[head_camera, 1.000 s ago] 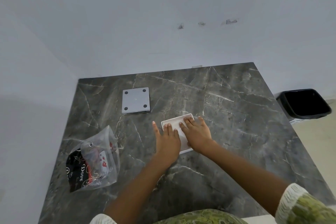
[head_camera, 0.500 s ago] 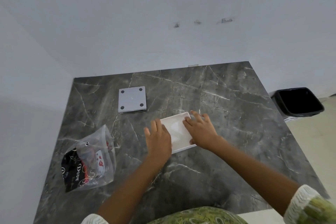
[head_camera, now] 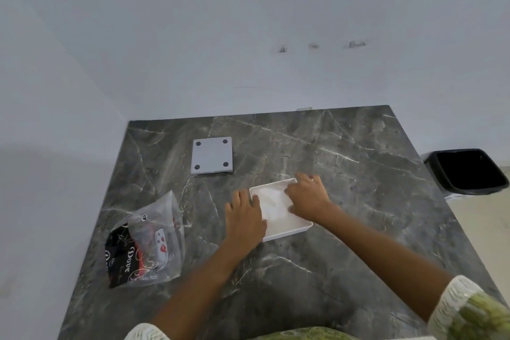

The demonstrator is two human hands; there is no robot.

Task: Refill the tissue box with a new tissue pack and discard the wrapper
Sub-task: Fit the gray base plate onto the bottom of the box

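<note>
A white square tissue box (head_camera: 299, 226) lies open in the middle of the dark marble table (head_camera: 345, 243), with white tissues (head_camera: 271, 201) inside it. My left hand (head_camera: 244, 217) rests flat against the box's left side, fingers over its rim. My right hand (head_camera: 307, 196) presses down on the tissues at the box's far right corner. The box's grey lid (head_camera: 212, 155), with dark feet at its corners, lies upside down farther back on the left. The clear printed plastic wrapper (head_camera: 146, 243) lies crumpled near the table's left edge.
A black waste bin (head_camera: 469, 171) stands on the floor just past the table's right edge. White walls close off the far side and the left. My patterned sleeves show at the bottom of the view.
My left hand slid off the top of the tissues to the box's left side. My right hand shifted toward the box's far right corner. The camera view tilted up a little.
</note>
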